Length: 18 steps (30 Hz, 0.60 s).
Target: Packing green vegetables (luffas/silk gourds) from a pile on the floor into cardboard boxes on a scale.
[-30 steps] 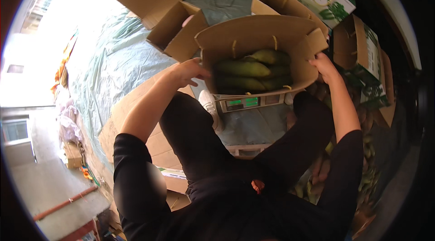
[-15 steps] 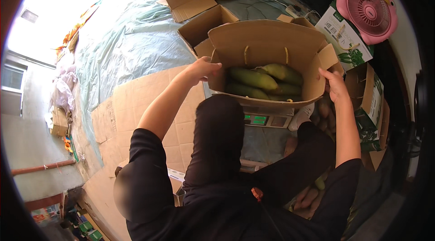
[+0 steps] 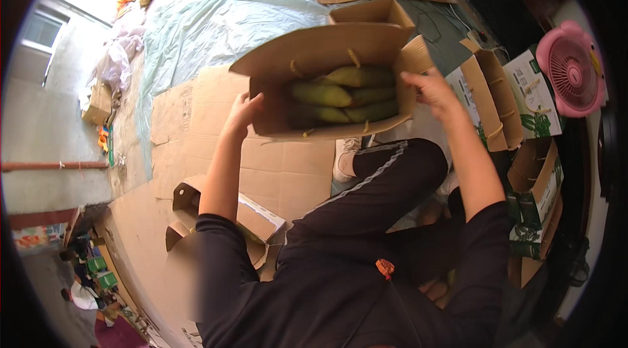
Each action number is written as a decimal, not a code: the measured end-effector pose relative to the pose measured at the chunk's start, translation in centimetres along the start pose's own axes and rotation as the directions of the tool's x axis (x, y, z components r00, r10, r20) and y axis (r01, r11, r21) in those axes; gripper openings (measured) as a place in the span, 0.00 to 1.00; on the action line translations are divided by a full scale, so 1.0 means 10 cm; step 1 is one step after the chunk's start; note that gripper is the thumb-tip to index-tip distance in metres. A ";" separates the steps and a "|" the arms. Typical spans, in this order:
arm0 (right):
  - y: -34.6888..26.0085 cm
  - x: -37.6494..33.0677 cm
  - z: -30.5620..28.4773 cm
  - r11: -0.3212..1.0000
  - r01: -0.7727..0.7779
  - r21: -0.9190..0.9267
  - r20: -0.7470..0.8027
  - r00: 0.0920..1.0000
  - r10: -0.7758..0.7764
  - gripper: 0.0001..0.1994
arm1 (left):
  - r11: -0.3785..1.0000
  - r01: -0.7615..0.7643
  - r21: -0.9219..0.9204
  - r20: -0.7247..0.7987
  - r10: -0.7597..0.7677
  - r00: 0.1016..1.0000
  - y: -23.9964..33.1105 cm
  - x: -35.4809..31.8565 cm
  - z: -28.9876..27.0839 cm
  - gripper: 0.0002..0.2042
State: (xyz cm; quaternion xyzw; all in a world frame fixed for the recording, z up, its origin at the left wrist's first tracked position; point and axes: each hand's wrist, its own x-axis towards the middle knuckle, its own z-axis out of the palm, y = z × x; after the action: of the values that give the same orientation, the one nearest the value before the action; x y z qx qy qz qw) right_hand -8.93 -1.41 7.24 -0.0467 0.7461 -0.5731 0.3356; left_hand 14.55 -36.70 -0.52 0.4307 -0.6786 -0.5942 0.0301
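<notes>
A cardboard carton [image 3: 327, 39] with yellow rope handles is held up in front of me, its top open. Inside lie several long, smooth green vegetables [image 3: 320, 94]. My left hand [image 3: 246, 112] is closed on the carton's left side wall, thumb over the edge. At the right side, my right hand [image 3: 432, 91] grips the wall near a raised end flap. The carton is off the floor, above my bent leg [image 3: 386, 174] and shoe. Its underside is hidden from view.
Flattened cardboard [image 3: 190, 125] covers the floor at left, beside a pale plastic sheet [image 3: 216, 27]. An open carton [image 3: 376, 13] stands behind. More cartons [image 3: 500, 99] and a pink fan [image 3: 570, 70] line the right. A smaller box [image 3: 258, 217] lies by my left elbow.
Both hands have carried the carton leftward, away from above the scale with green digits, which no longer shows. The view has shifted, and my striped trouser leg now shows.
</notes>
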 end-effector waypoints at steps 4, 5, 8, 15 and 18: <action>0.23 0.07 0.95 0.998 -0.056 -0.002 0.135 0.989 0.056 0.23 | 0.995 0.047 -0.087 -0.147 -0.059 0.987 -0.71 -0.25 -0.77 0.24; 0.34 0.09 1.19 0.996 -0.081 -0.035 0.156 0.984 0.085 0.23 | 0.991 0.064 -0.115 -0.201 -0.087 0.976 -0.85 -0.33 -0.95 0.25; 0.57 -0.02 2.01 0.986 -0.148 -0.075 0.267 0.950 0.163 0.24 | 0.967 0.176 -0.186 -0.218 -0.215 0.952 -1.28 -0.51 -1.72 0.30; 1.34 -0.62 2.88 0.881 -0.431 -0.197 0.435 0.767 0.472 0.43 | 0.944 0.328 0.029 -0.441 -0.282 0.852 -1.77 -0.36 -2.40 0.33; 1.42 -0.88 3.04 0.849 -0.406 -0.338 0.554 0.643 0.528 0.48 | 0.852 0.309 0.422 -0.498 -0.067 0.865 -2.35 -0.33 -2.77 0.34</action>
State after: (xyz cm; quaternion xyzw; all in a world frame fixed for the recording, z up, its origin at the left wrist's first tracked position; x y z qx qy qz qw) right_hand 19.20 -17.62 -4.97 -0.0708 0.6257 -0.3459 0.6956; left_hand 44.84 -54.47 -10.46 0.6198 -0.7319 -0.2822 0.0223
